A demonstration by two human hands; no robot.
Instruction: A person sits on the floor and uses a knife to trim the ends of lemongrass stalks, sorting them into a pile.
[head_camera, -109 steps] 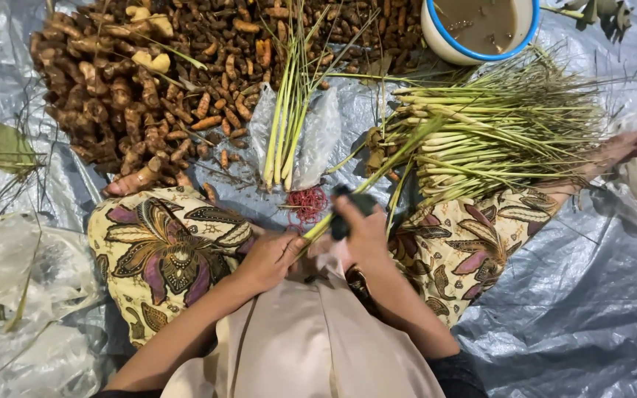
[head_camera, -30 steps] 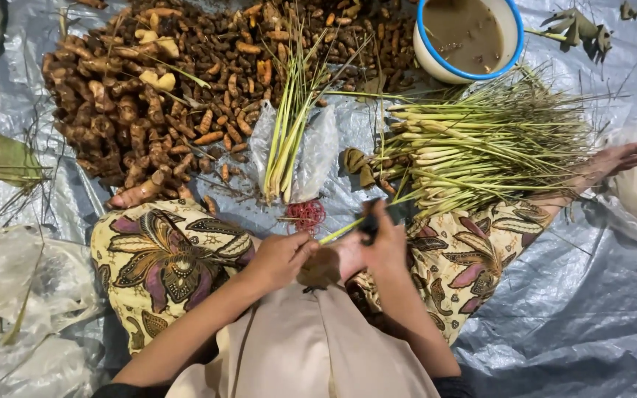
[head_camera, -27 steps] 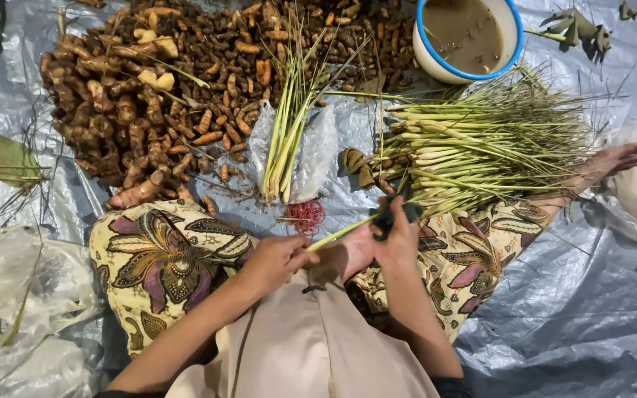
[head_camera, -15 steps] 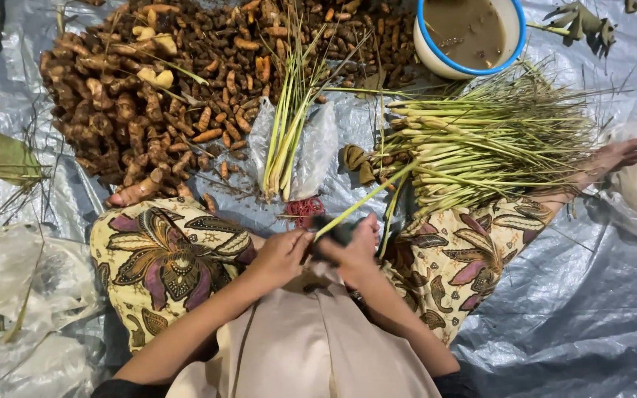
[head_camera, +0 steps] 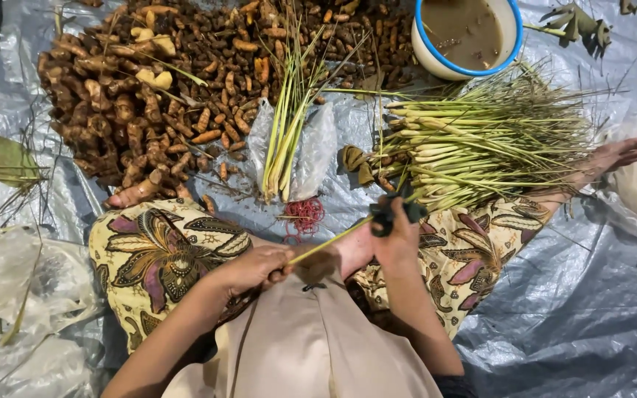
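From the camera on my head I look straight down at my lap. My left hand (head_camera: 253, 267) is closed around the butt end of one lemongrass stalk (head_camera: 329, 241), fingers curled tight over it. The stalk runs up and to the right to my right hand (head_camera: 396, 237), which grips a dark pair of scissors (head_camera: 394, 211) at the stalk's upper part. Both hands sit over my knees, above the patterned cloth (head_camera: 158, 247).

To do this cut well, I judge that I should keep the stalk taut between the two hands, hold it low near the base so it does not bend, and close the blades square across it, well away from my left fingers.

The big pile of lemongrass (head_camera: 481, 144) lies just beyond my right knee, and a smaller bundle (head_camera: 283, 140) rests on a clear plastic bag (head_camera: 318, 147). Red rubber bands (head_camera: 304, 216) lie just in front of my knees. Brown roots (head_camera: 149, 103) are heaped to the upper left, a blue-rimmed bowl (head_camera: 436, 63) of brown liquid at the top.

I cannot make out whether the blades are open or shut, since my hand and the dark handles cover them. The stalk's far tip is lost against the pile. The bowl and the roots are cut off by the top edge.
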